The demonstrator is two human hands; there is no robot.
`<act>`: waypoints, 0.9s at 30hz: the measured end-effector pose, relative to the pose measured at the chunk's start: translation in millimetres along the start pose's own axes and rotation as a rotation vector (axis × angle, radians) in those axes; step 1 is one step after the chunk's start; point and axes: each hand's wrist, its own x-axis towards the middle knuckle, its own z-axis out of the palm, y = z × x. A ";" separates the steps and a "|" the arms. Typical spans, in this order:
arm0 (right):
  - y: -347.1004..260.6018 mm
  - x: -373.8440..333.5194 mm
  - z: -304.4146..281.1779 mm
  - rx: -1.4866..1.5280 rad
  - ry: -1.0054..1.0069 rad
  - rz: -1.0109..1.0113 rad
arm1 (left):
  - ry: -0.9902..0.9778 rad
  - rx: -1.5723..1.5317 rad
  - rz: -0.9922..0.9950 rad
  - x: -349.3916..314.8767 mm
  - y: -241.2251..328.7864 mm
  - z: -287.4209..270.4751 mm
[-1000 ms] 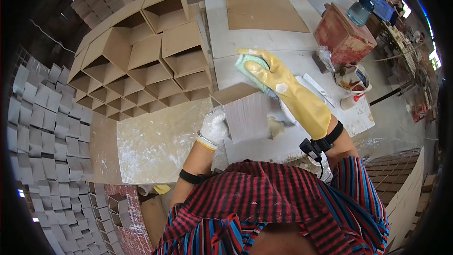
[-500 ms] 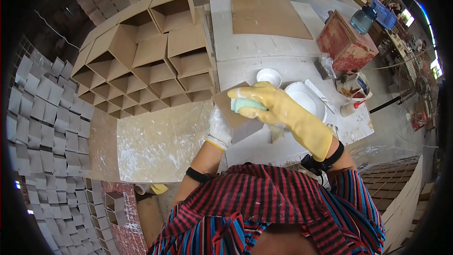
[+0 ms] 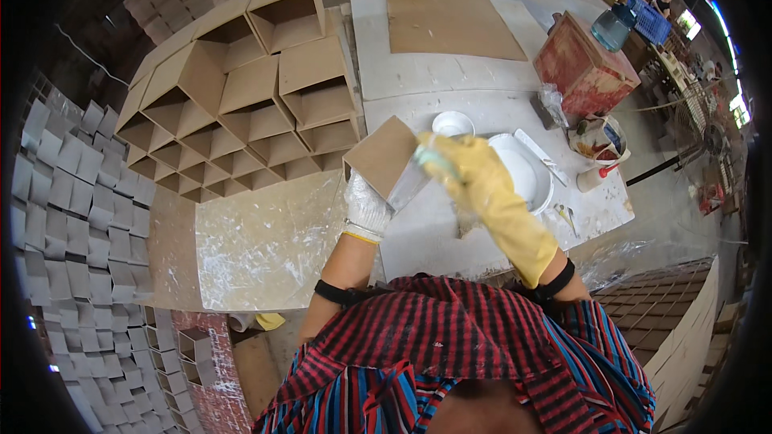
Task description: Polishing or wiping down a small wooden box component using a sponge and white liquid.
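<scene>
My left hand [image 3: 367,207], in a white knit glove, grips a brown fibreboard box [image 3: 381,154] from below, and one side of the box looks pale and wet. In a yellow rubber glove, my right hand [image 3: 474,167] is closed on a light green sponge [image 3: 434,159], smeared by motion, just right of the box. Below and beside that glove sits a round white dish [image 3: 532,185] with white liquid. A small white bowl [image 3: 453,123] stands beyond it. A flat white scraper [image 3: 540,156] rests across the dish's right rim.
Bare brown boxes [image 3: 256,104] are stacked at the back left. Whitish coated boxes [image 3: 76,249] fill the far left. On the right stand a red wooden crate [image 3: 587,64] with a blue-tinted jug [image 3: 614,28], a white bottle [image 3: 593,178] with a red tip, and a bag [image 3: 597,138].
My right hand has drawn the sponge off the box, toward the right. My left hand has shifted slightly left with the box, which has turned to show more of its brown face.
</scene>
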 end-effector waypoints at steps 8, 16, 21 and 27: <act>-28.3 -4.7 25.3 0.035 -0.074 -0.159 | -0.403 -0.254 -0.069 16.9 -7.5 -41.8; 0.9 -1.3 -10.3 0.115 0.108 -0.136 | -0.044 -0.052 -0.077 -4.9 11.8 -23.6; 13.3 27.3 -8.6 0.004 0.015 -0.229 | -0.088 0.209 -0.084 -7.2 4.9 -16.6; -1.4 32.2 -2.8 0.050 -0.063 -0.211 | -0.023 0.216 -0.018 -13.2 3.5 2.0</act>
